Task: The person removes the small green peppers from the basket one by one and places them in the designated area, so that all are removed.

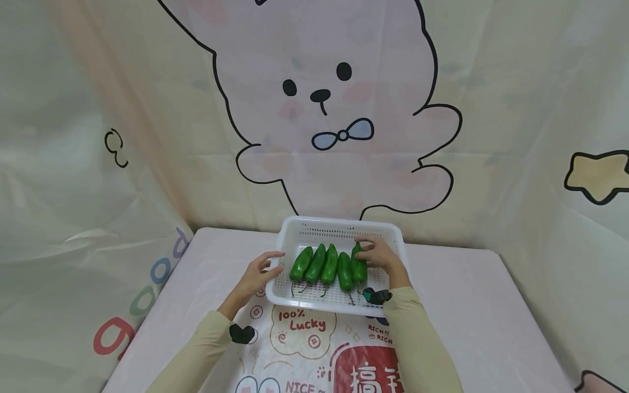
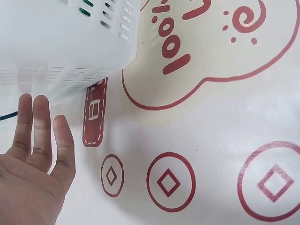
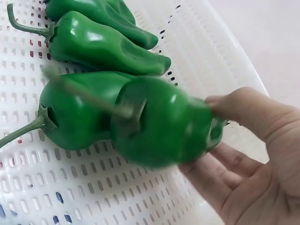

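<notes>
Right hand (image 1: pixel 380 255) pinches one pepper (image 1: pixel 358 265) by its narrow end, right side of the basket (image 1: pixel 314 307). Tapered tip: I judge it could slip, or knock the neighbouring pepper (image 1: pixel 345 272). Left hand (image 1: pixel 256 275) at left rim, fingers straight, slightly apart; contact I can't tell. I count five peppers, one basket.

Cartoon animal (image 1: pixel 354 106) and yellow star (image 1: pixel 597 177) on pale sheeting (image 1: pixel 511 98).

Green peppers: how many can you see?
5: four peppers lie side by side in the white basket; the right hand holds the fifth pepper at the row's right end.
</notes>
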A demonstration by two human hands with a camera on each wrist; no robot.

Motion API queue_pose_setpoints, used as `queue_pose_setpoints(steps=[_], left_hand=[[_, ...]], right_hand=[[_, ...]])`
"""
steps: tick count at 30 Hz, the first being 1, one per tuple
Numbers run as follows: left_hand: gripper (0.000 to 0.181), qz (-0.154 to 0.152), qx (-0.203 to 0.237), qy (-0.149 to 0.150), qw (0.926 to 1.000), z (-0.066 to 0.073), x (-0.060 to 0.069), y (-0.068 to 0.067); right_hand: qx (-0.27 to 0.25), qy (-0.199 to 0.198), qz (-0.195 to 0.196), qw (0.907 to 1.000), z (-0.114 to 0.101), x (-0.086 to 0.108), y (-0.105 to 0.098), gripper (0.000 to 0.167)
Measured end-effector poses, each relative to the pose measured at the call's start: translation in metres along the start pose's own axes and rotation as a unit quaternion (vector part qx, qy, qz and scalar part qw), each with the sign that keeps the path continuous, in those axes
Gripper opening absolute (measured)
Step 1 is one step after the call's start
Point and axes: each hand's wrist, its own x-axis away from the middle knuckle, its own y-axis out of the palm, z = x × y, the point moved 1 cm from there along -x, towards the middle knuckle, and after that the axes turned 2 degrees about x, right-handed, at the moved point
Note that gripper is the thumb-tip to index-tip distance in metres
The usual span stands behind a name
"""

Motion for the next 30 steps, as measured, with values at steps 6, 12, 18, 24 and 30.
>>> queue_pose_setpoints(steps=[6,12,18,24,30], left_hand=[[0.044,0.007,-0.004,-0.009,0.9999,-0.002,-0.001,-0.001],[0.043,0.009,-0.006,-0.012,0.9999,0.0,-0.002,-0.001],[0.042,0.015,-0.017,-0.012,0.9997,-0.001,-0.004,-0.001],[0.042,0.021,-0.017,-0.013,0.9995,-0.001,-0.003,0.0],[0.043,0.014,-0.017,-0.012,0.9997,0.0,-0.003,-0.001]], right_hand=[[-0.054,-0.029,-0.006,0.9981,-0.003,0.0,-0.004,0.057],[-0.151,-0.045,-0.023,0.9872,-0.012,0.001,-0.005,0.062],[-0.213,-0.051,-0.026,0.9754,-0.02,0.001,-0.012,0.064],[-0.236,-0.056,-0.047,0.969,-0.032,0.004,-0.015,0.066],[-0.225,-0.082,-0.066,0.9686,-0.053,0.013,-0.019,0.069]])
